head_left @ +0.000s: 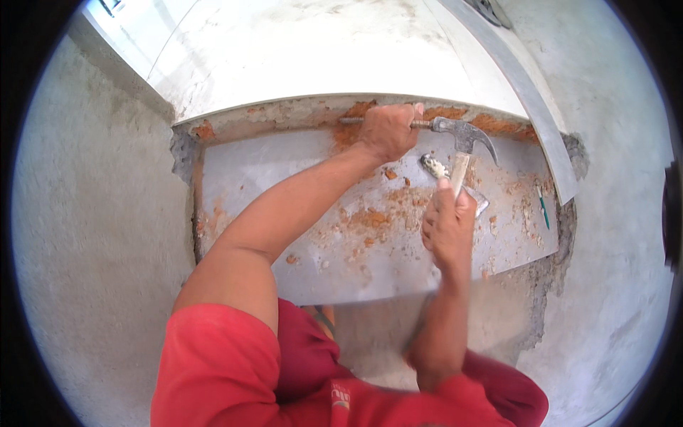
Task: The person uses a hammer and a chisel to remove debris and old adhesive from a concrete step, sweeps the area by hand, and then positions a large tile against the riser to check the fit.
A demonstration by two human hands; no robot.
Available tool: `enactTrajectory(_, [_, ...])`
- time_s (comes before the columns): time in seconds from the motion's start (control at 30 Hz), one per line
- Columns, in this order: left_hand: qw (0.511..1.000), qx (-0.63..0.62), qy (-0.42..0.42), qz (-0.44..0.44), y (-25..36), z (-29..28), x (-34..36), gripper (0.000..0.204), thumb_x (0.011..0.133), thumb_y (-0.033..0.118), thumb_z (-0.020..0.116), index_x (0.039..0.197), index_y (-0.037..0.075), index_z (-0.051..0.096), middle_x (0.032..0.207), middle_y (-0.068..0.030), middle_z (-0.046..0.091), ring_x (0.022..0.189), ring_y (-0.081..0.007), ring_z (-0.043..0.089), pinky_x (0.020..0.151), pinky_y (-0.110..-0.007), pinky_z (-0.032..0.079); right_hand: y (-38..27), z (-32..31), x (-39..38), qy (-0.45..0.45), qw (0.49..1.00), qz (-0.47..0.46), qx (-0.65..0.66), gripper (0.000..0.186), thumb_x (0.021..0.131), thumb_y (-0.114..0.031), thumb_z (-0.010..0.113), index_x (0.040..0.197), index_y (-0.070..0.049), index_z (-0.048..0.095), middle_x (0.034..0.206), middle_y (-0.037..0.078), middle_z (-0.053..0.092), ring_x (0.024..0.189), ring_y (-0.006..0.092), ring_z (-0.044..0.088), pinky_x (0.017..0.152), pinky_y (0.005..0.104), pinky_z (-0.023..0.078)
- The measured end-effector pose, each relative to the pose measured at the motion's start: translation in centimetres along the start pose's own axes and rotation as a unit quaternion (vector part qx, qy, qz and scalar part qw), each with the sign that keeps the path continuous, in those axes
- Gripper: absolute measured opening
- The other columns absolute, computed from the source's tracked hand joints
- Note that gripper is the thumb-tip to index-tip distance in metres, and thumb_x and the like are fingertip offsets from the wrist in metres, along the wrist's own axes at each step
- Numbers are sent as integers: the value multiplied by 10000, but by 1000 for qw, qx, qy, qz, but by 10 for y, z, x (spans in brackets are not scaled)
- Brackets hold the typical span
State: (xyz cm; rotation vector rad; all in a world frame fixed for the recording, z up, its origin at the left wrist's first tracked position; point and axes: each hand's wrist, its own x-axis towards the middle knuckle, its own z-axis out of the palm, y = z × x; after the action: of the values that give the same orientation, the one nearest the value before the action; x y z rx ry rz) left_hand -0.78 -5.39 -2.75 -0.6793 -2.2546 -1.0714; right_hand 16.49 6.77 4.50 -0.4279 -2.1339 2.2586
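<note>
Over one slab (348, 277), left hand (388, 134) grips one rod (422, 124), right hand (448, 222) one hammer (462, 135).

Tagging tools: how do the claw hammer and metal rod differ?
Shape: the claw hammer has a curved claw and a pale handle; the metal rod is straight and slim.
Pose: the hammer's handle runs roughly up the view; the rod runs roughly across it.
Grip: the right hand holds the hammer; the left hand holds the rod.
Shared: both are hand-held.
</note>
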Motion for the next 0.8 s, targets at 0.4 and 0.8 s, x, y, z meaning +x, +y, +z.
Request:
enactTrajectory(0.4, [974,-15,-224,27,5,-13,-8,549,1100,343,462,645,59,578,551,-171,566,507,-374,595,547,-486,500,1,-9,-19,65,994,-12,84,361,1131,-335,498,848,-124,422,574,-53,375,409,43,349,333,236,266])
enactTrajectory(0.8, [987,-13,-83,139,14,-38,-22,411,1045,245,594,674,71,571,570,-124,607,500,-280,626,492,-413,512,5,-15,-53,94,975,-76,188,361,1137,-351,459,882,-99,427,606,-23,387,421,53,350,331,239,278])
